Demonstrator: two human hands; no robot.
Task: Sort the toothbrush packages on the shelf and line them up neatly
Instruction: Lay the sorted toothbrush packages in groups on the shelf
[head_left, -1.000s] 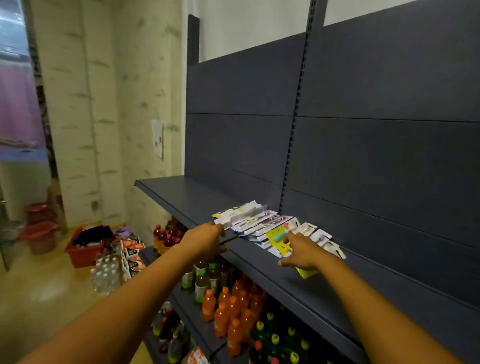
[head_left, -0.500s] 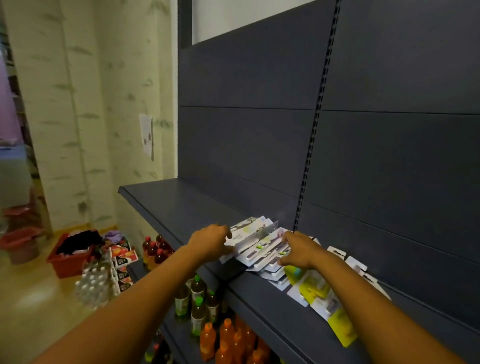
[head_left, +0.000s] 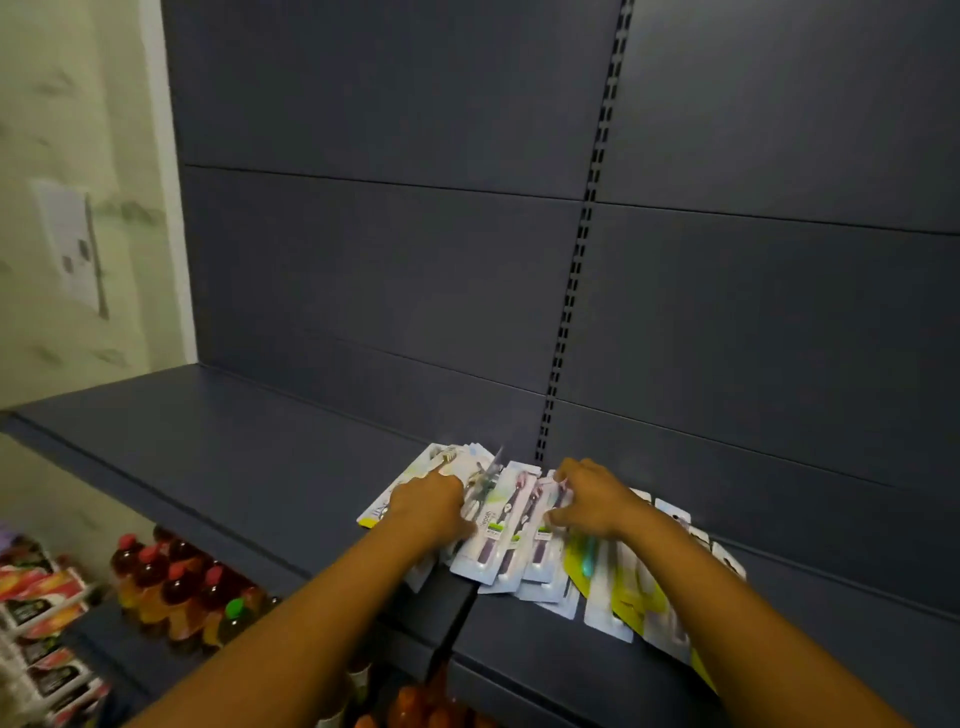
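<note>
Head view: two hands on one overlapping spread of toothbrush packages (head_left: 511, 525) lying flat on the dark shelf (head_left: 223, 467), across the seam between two shelf boards. Exact package count unclear: roughly four white/purple ones mid-pile, at least two yellow-green ones (head_left: 631, 597) to the right, more under the arms. Left hand (head_left: 431, 504) rests on the pile's left part, fingers curled; cannot tell if gripping. Right hand (head_left: 592, 501) presses down with curled fingers, grip unclear. Red-capped bottles (head_left: 171, 582) on the lower shelf, several, blurred.
</note>
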